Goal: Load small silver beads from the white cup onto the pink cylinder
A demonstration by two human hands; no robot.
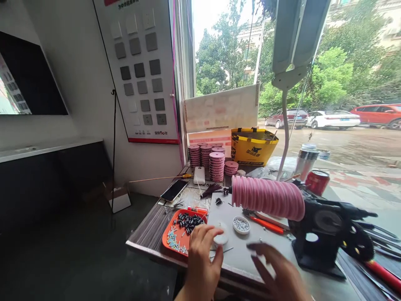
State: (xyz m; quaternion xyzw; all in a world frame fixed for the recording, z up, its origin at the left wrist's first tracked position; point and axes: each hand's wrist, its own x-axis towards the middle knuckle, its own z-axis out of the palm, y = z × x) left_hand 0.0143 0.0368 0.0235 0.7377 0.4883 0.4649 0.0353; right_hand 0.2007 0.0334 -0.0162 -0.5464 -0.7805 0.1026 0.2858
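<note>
My left hand (204,253) is over the right edge of an orange-red tray (167,236), thumb and fingers curved apart with nothing visible between them. The tray contains black cylindrical parts (189,221) and small pale and blue pin-like pieces (175,240). Just beyond my fingertips is a round white dish (222,238), partly covered by the hand. A thin metal rod (227,252) lies beside it. My right hand (278,267), blurred, hovers above the grey work surface with thumb and fingers apart. A small white bowl (241,225) of tiny silvery pieces stands between and beyond the hands.
On the right, a black hand-cranked winder (328,225) carries a ribbed pink cylinder (267,196). Behind are stacked pink discs (216,167), a yellow bag (253,146), a phone (174,190) and a red can (317,182). Orange-handled pliers (266,223) lie under the cylinder.
</note>
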